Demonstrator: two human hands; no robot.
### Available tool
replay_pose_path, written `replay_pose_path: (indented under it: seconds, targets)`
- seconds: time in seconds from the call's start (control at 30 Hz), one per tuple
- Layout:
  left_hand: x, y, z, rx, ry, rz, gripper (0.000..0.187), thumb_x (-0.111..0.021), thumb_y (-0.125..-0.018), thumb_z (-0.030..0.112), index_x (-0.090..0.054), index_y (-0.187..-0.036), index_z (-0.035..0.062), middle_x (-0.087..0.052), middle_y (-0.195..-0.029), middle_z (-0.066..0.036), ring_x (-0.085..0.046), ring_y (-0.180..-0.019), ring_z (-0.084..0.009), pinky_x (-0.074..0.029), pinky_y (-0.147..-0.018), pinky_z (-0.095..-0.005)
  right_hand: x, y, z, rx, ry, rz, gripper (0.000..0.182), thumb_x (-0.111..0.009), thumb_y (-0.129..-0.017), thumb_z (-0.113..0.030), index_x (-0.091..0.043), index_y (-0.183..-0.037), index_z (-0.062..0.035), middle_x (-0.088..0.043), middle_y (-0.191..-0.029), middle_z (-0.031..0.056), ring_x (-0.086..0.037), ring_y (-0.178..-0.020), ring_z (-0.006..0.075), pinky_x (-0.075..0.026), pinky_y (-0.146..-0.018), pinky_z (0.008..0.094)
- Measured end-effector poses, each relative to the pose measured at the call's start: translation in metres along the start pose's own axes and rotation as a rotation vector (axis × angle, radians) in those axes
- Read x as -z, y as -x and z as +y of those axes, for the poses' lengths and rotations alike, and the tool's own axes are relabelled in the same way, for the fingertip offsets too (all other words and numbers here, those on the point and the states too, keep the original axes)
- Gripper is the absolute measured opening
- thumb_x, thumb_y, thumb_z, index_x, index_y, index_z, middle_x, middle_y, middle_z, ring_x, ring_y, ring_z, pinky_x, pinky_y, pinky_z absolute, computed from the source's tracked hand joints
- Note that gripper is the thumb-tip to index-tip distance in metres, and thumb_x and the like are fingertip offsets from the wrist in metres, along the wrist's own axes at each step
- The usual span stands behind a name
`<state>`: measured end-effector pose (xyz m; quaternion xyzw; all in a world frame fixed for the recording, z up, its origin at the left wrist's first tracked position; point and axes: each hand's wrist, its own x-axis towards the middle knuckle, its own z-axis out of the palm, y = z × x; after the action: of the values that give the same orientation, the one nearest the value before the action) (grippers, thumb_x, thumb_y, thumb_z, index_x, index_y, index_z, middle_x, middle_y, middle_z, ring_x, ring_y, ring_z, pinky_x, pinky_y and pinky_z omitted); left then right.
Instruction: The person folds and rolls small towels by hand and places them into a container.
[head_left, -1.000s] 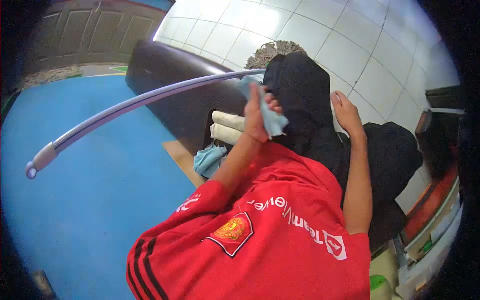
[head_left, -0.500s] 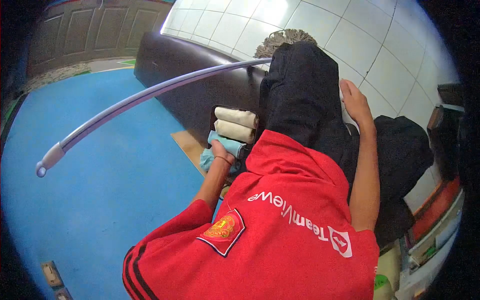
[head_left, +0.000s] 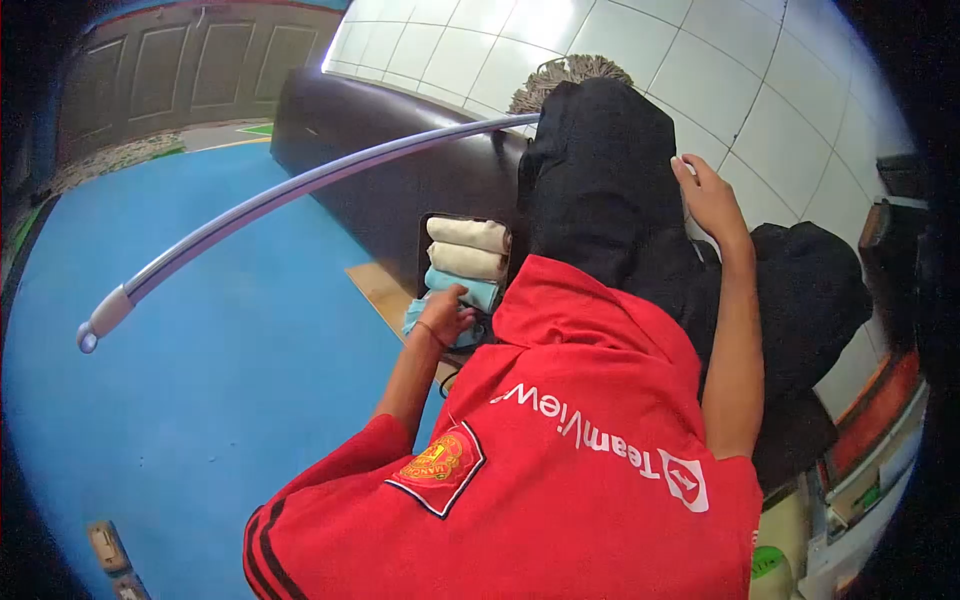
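My left hand [head_left: 446, 314], with a band at the wrist, lies over a light blue cloth [head_left: 412, 314] at the near end of a dark box [head_left: 424, 240]. Its fingers curl onto this cloth, partly hiding it. Just beyond, a rolled light blue cloth [head_left: 470, 288] sits in the box, touched by the fingertips. Two cream cloth rolls [head_left: 468, 260] lie side by side at the far end. My right hand [head_left: 714, 202] holds nothing and rests beside my black-trousered knee [head_left: 610, 150], fingers loosely apart.
A mop handle [head_left: 310, 180] slants across the left, its grey mop head [head_left: 570, 78] behind my knee. A dark brown bench-like block [head_left: 370, 150] stands beside the box. Blue floor [head_left: 200, 400] lies left, white tiles [head_left: 740, 90] beyond. Dark furniture [head_left: 895, 250] stands right.
My left hand has shifted from the rolled blue cloth toward me, onto the other blue cloth, leaving the roll beside the cream ones. My right hand has stayed by the knee, with slight finger movement.
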<state>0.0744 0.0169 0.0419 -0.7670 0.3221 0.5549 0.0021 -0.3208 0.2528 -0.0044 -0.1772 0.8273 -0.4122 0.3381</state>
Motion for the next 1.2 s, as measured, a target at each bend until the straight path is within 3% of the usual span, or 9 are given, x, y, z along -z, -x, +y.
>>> replay_pose_path:
  seconds: [0.13, 0.27, 0.33, 0.47, 0.53, 0.77, 1.03, 1.17, 1.2]
  targets:
    - [-0.017, 0.031, 0.002, -0.001, 0.132, -0.065, 0.030, -0.069, -0.079, 0.014, -0.047, -0.096, 0.0049, -0.047, -0.085, -0.009, -0.056, -0.072, -0.0248, -0.051, -0.061, -0.0398, 0.004, 0.002, -0.002, 0.009, 0.030, -0.032, 0.055, -0.049, -0.091, -0.048, -0.052, -0.124, -0.0038, -0.064, -0.099, 0.0240, -0.062, -0.097, 0.0331, -0.046, -0.084, 0.0356]
    - [-0.008, -0.009, -0.016, -0.004, 0.111, -0.139, 0.042, -0.071, -0.079, 0.019, -0.041, -0.105, 0.0040, -0.046, -0.083, -0.008, -0.055, -0.065, -0.0240, -0.053, -0.062, -0.0431, -0.002, 0.001, 0.005, 0.038, 0.041, -0.009, 0.054, -0.051, -0.089, -0.048, -0.054, -0.121, -0.0042, -0.065, -0.092, 0.0205, -0.064, -0.089, 0.0334, -0.048, -0.080, 0.0376]
    - [-0.018, -0.004, -0.022, -0.189, 0.079, -0.080, 0.056, -0.071, -0.078, 0.019, -0.031, -0.114, 0.0055, -0.048, -0.086, -0.011, -0.056, -0.063, -0.0257, -0.054, -0.063, -0.0457, -0.004, 0.001, 0.007, 0.050, 0.054, 0.002, 0.054, -0.052, -0.089, -0.048, -0.054, -0.121, -0.0038, -0.065, -0.091, 0.0202, -0.064, -0.089, 0.0333, -0.048, -0.080, 0.0377]
    - [-0.030, 0.009, -0.016, -0.105, -0.015, 0.174, 0.085, -0.071, -0.074, 0.020, -0.010, -0.132, 0.0113, -0.049, -0.101, -0.020, -0.060, -0.071, -0.0299, -0.056, -0.058, -0.0435, -0.005, 0.000, 0.009, 0.048, 0.077, 0.003, 0.055, -0.053, -0.088, -0.047, -0.054, -0.121, -0.0040, -0.065, -0.092, 0.0202, -0.064, -0.089, 0.0333, -0.048, -0.080, 0.0382]
    - [-0.042, 0.023, -0.010, -0.159, -0.106, 0.238, 0.108, -0.071, -0.072, 0.021, 0.016, -0.135, 0.0151, -0.049, -0.104, -0.023, -0.061, -0.074, -0.0316, -0.056, -0.056, -0.0445, -0.002, 0.001, 0.007, 0.047, 0.058, -0.018, 0.054, -0.053, -0.088, -0.047, -0.054, -0.121, -0.0044, -0.065, -0.092, 0.0203, -0.064, -0.090, 0.0333, -0.048, -0.081, 0.0388]
    - [-0.047, 0.024, -0.003, -0.124, -0.083, 0.060, 0.116, -0.070, -0.074, 0.023, 0.028, -0.135, 0.0148, -0.047, -0.116, -0.024, -0.062, -0.078, -0.0333, -0.055, -0.057, -0.0484, -0.006, -0.003, 0.012, 0.068, 0.093, -0.013, 0.054, -0.055, -0.087, -0.045, -0.054, -0.122, -0.0037, -0.065, -0.093, 0.0202, -0.064, -0.089, 0.0334, -0.048, -0.081, 0.0387]
    - [-0.048, -0.024, -0.018, -0.182, -0.195, 0.249, 0.085, -0.065, -0.078, 0.026, -0.004, -0.135, 0.0076, -0.054, -0.110, -0.015, -0.062, -0.081, -0.0328, -0.056, -0.066, -0.0460, -0.003, -0.002, 0.011, 0.057, 0.043, -0.023, 0.053, -0.057, -0.087, -0.043, -0.054, -0.122, -0.0030, -0.065, -0.096, 0.0209, -0.063, -0.092, 0.0345, -0.048, -0.081, 0.0397]
    - [-0.032, -0.040, -0.020, -0.143, -0.176, 0.229, 0.069, -0.062, -0.080, 0.030, -0.021, -0.130, 0.0061, -0.055, -0.106, -0.014, -0.061, -0.080, -0.0322, -0.056, -0.064, -0.0464, -0.004, -0.004, 0.013, 0.028, 0.059, -0.057, 0.054, -0.057, -0.088, -0.043, -0.051, -0.125, -0.0042, -0.064, -0.100, 0.0233, -0.063, -0.096, 0.0327, -0.047, -0.084, 0.0378]
    - [-0.020, -0.039, -0.015, -0.088, 0.022, 0.088, 0.080, -0.063, -0.078, 0.031, -0.014, -0.136, 0.0098, -0.052, -0.116, -0.013, -0.059, -0.090, -0.0312, -0.051, -0.072, -0.0464, -0.005, -0.003, 0.015, 0.045, 0.063, -0.033, 0.054, -0.057, -0.088, -0.043, -0.051, -0.125, -0.0041, -0.064, -0.100, 0.0229, -0.063, -0.096, 0.0326, -0.047, -0.083, 0.0377]
